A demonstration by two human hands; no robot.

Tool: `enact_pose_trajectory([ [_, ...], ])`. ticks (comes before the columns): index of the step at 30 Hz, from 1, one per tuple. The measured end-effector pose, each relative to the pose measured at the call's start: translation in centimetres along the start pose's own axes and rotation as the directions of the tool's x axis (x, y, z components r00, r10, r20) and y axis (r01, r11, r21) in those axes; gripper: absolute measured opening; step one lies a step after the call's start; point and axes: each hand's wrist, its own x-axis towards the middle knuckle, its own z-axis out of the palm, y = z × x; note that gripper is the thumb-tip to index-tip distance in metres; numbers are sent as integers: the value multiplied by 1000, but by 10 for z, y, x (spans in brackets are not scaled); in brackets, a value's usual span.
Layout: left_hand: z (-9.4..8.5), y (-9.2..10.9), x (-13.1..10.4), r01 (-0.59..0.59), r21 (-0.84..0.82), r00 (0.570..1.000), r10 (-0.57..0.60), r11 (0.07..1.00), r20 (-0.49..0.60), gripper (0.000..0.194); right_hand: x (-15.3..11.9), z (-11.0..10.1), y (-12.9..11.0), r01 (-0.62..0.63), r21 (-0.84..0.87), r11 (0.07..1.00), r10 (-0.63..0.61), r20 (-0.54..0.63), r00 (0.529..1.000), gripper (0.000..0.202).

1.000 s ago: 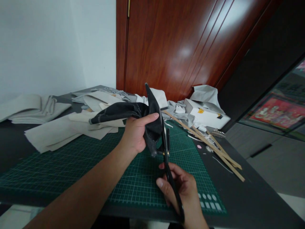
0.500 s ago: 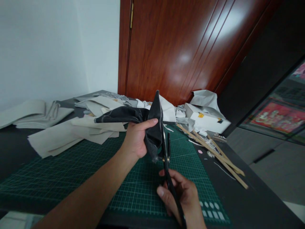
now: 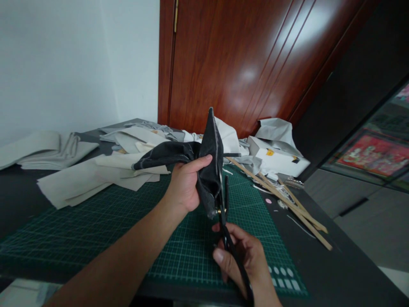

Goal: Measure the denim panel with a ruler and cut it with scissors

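Observation:
My left hand [image 3: 188,181] pinches a piece of black fabric [image 3: 209,147] with pale stitching, thumb on top. One end of the fabric stands up in a point and another part droops to the left. My right hand [image 3: 244,256] grips black-handled scissors [image 3: 226,234], fingers through the handles. The scissor blades point away from me along the fabric's right edge, close against it. A thin dark strip hangs beside the blades, and another dark strip juts out to the right of the fabric.
A green cutting mat [image 3: 179,251] covers the table under my hands. Cream fabric pieces [image 3: 79,179] lie left, folded cloth [image 3: 57,151] beyond them. Wooden strips [image 3: 294,204] and a white box [image 3: 277,157] are at right. A brown door [image 3: 230,64] stands behind.
The black fabric has risen slightly and its upright point stands higher. A dark strip now sticks out to its right. Both hands keep their grips.

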Motion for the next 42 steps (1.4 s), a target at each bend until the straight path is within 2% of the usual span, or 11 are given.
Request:
enact_pose_trajectory([
  [5, 0, -5, -2, 2, 41, 1000, -3, 999, 30, 25, 0, 3, -8, -2, 4, 1000, 2, -7, 1000, 48],
  [11, 0, -8, -3, -40, 52, 999, 40, 998, 5, 29, 0, 7, -23, -18, 7, 1000, 18, -10, 1000, 53],
  [19, 1, -12, -4, -78, 58, 997, 78, 995, -9, 28, 3, 6, -10, 49, 7, 999, -48, -25, 999, 50],
  [27, 0, -16, -6, -127, 90, 992, 126, 988, 17, 29, 0, 9, -22, 16, 47, 999, -13, -67, 998, 57],
  [32, -1, -18, -6, -104, 121, 995, 104, 987, 6, 24, 1, 9, -21, 20, 51, 999, -17, -55, 998, 58],
  [42, 0, -18, -7, -127, 115, 992, 124, 985, 31, 27, 0, 10, -19, 40, 81, 996, -31, -107, 994, 55],
])
